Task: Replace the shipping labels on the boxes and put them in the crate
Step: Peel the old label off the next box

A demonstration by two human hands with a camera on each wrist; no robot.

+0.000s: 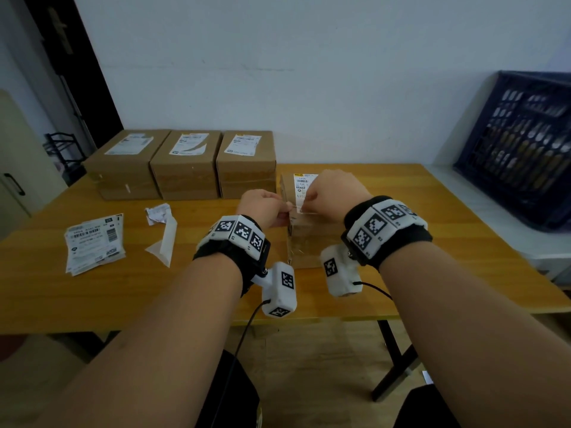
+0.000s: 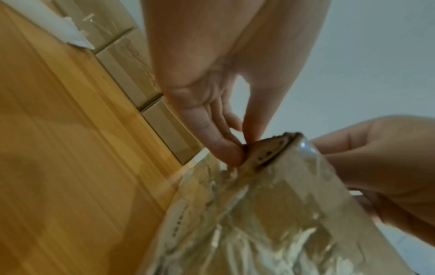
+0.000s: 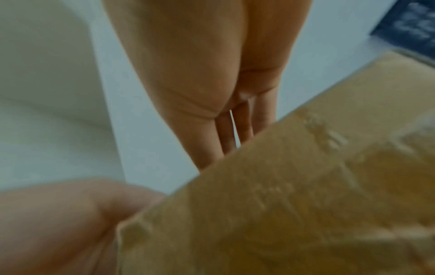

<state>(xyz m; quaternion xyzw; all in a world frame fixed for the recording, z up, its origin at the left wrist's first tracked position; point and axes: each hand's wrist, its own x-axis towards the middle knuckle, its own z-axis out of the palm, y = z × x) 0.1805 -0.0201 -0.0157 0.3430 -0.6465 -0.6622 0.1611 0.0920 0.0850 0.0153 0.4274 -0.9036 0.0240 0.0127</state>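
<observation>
Both hands are working the near edge of the label [image 1: 304,188] on the small box [image 1: 309,239] mid-table [image 1: 401,242]. The left hand [image 1: 265,208] pinches something thin at the box's corner; the right hand [image 1: 332,193] is curled at the label edge, grip hidden. Label's thin paper and probably tears, so peel from a corner. Three more boxes [image 1: 188,165] stand behind, one crate [image 1: 519,149] to the right.

Three boxes [image 1: 185,163] behind; bare table [image 1: 432,242] rightward.
</observation>
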